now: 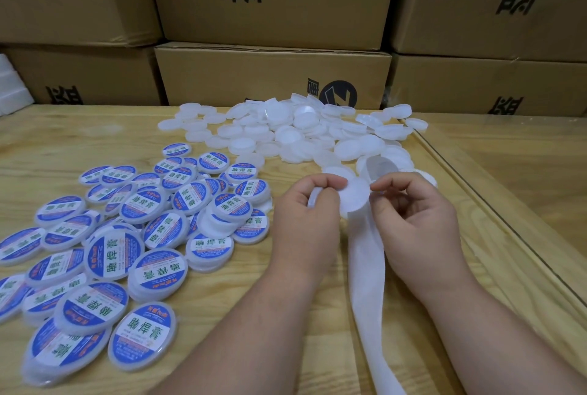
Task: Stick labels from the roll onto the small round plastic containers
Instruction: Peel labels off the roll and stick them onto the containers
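My left hand (306, 213) grips a plain white round container (354, 197) by its left edge, held up over the table. My right hand (416, 219) pinches the white label backing strip (368, 283) at the container's right edge; the strip hangs down between my forearms toward the bottom of the view. A label on the strip is not plainly visible. A heap of unlabelled white containers (295, 130) lies behind my hands. Several containers with blue and white labels (127, 235) are spread to the left.
The wooden table (286, 315) has a raised edge strip (495, 213) running diagonally on the right. Stacked cardboard boxes (273, 76) wall off the back. A white foam block (12, 89) sits at the far left.
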`<move>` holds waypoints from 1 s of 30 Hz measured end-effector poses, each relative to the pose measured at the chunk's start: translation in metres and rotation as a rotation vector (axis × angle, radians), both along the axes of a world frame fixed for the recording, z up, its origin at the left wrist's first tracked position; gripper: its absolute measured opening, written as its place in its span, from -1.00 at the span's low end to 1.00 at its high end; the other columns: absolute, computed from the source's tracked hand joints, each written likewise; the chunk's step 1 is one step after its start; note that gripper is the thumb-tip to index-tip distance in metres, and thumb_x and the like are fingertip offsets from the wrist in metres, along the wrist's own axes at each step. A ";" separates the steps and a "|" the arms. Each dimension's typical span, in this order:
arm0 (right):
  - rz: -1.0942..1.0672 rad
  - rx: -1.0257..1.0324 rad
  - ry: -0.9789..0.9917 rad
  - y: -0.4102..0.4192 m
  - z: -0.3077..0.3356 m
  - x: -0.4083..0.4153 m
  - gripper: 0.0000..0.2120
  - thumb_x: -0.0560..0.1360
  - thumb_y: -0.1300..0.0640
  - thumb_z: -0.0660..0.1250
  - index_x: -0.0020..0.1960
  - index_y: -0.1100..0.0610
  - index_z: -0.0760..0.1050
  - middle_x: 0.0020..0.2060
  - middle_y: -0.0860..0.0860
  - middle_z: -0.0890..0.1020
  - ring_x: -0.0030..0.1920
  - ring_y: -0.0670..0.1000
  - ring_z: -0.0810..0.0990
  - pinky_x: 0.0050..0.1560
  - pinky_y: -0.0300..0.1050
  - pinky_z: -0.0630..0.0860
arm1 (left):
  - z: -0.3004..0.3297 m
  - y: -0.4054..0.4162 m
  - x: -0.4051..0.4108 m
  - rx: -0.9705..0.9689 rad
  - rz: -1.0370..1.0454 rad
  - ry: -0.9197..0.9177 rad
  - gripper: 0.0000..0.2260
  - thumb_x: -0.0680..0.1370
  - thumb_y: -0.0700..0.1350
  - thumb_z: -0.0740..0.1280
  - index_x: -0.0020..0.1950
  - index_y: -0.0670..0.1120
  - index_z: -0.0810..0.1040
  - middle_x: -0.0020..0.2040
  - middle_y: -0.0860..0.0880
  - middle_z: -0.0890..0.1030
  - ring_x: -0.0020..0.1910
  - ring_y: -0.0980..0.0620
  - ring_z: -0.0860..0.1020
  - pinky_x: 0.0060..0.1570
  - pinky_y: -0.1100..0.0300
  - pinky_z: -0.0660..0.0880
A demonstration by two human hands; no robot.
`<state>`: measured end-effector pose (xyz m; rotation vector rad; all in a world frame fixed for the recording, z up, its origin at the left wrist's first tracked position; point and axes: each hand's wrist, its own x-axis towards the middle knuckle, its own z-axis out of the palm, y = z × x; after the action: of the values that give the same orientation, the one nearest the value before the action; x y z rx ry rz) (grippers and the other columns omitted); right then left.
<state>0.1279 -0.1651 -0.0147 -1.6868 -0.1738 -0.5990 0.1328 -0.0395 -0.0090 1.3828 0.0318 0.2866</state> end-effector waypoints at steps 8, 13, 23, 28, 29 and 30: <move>0.014 0.003 0.001 -0.001 -0.001 0.000 -0.73 0.48 0.30 0.50 -0.11 -0.08 0.63 -0.26 0.03 0.50 -0.39 -0.07 0.39 -0.34 -0.30 0.42 | 0.002 0.000 -0.002 0.004 -0.049 0.008 -0.79 0.36 -0.11 0.23 -0.27 0.06 0.66 -0.36 0.11 0.56 -0.42 0.07 0.41 -0.45 0.32 0.37; 0.036 0.046 0.000 0.001 0.000 -0.003 -0.56 0.49 0.36 0.46 -0.07 -0.24 0.63 -0.23 -0.11 0.53 -0.33 -0.07 0.43 -0.28 -0.30 0.47 | 0.002 0.000 -0.002 0.026 -0.051 -0.005 -0.80 0.37 -0.09 0.23 -0.27 0.07 0.66 -0.39 0.10 0.53 -0.41 0.05 0.40 -0.46 0.31 0.36; -0.012 0.010 0.003 0.001 0.002 -0.004 -0.78 0.49 0.29 0.48 -0.19 -0.03 0.64 -0.22 0.13 0.61 -0.30 -0.07 0.49 -0.26 -0.30 0.48 | 0.001 0.002 0.000 -0.081 -0.090 -0.040 -0.81 0.42 -0.06 0.24 -0.22 0.05 0.67 -0.32 0.03 0.57 -0.40 0.06 0.45 -0.45 0.34 0.37; 0.058 0.195 0.109 -0.001 0.006 -0.004 -0.87 0.48 0.14 0.47 -0.21 -0.05 0.64 -0.39 -0.14 0.55 -0.40 -0.14 0.46 -0.37 -0.30 0.43 | 0.006 0.008 -0.002 -0.289 -0.193 -0.037 -0.71 0.35 0.01 0.16 0.03 0.06 0.51 -0.14 -0.25 0.64 -0.42 -0.09 0.44 -0.48 0.18 0.11; 0.077 0.256 0.146 -0.002 0.006 -0.004 -0.85 0.50 0.15 0.46 -0.22 -0.03 0.64 -0.42 -0.13 0.52 -0.44 -0.13 0.42 -0.41 -0.28 0.39 | 0.006 0.009 -0.001 -0.351 -0.205 -0.001 -0.71 0.37 -0.02 0.12 0.05 0.01 0.43 -0.17 -0.25 0.66 -0.43 -0.09 0.45 -0.50 0.19 0.11; 0.098 0.325 0.187 -0.002 0.007 -0.003 -0.82 0.52 0.18 0.46 -0.23 -0.01 0.64 -0.43 -0.10 0.49 -0.47 -0.12 0.37 -0.45 -0.24 0.34 | 0.006 0.009 0.000 -0.408 -0.217 0.025 -0.75 0.41 -0.04 0.09 0.05 -0.02 0.38 -0.17 -0.26 0.68 -0.44 -0.10 0.49 -0.53 0.22 0.14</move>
<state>0.1252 -0.1673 -0.0080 -1.4002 -0.0221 -0.3713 0.1328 -0.0300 -0.0030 0.9734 -0.0376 0.0742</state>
